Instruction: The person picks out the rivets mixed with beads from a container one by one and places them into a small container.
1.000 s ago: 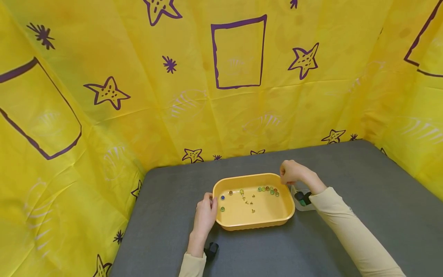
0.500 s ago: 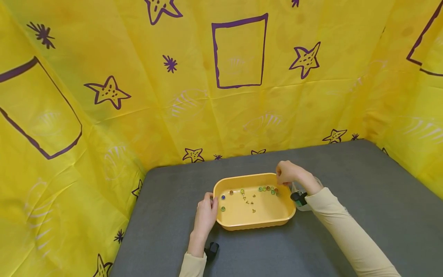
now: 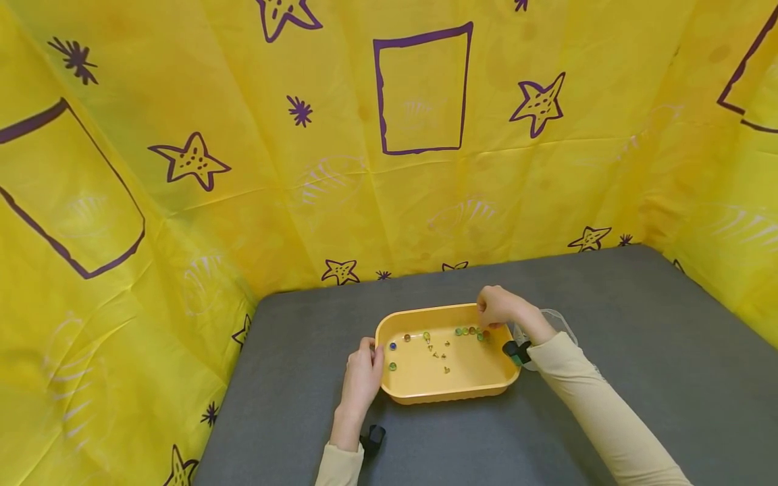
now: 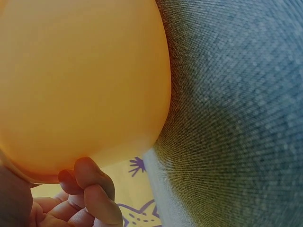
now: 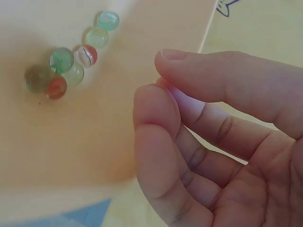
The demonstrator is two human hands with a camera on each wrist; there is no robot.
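A yellow-orange plastic tray (image 3: 419,385) stands on the grey table. My left hand (image 3: 361,378) grips its left rim, the thumb over the edge and fingers against the outer wall (image 4: 90,85). Inside the far right part lie several glass marbles (image 5: 61,60), green, clear and reddish. My right hand (image 3: 500,307) hovers above them at the tray's far right corner, fingers curled and thumb close to the fingertips, with nothing visible between them. A blue marble (image 3: 392,346), a green marble (image 3: 392,366) and a brown marble (image 3: 407,337) lie at the left. Small gold pins (image 3: 435,355) are scattered mid-tray.
A clear plastic container (image 3: 562,322) stands right of the tray, partly hidden behind my right wrist and its black camera (image 3: 516,352). Grey table surface (image 3: 292,405) surrounds the tray. Yellow patterned cloth (image 3: 419,196) hangs behind and at both sides.
My right hand has moved left, from the tray's right rim to above the marble cluster, uncovering more of the clear container. My left hand keeps its grip on the tray.
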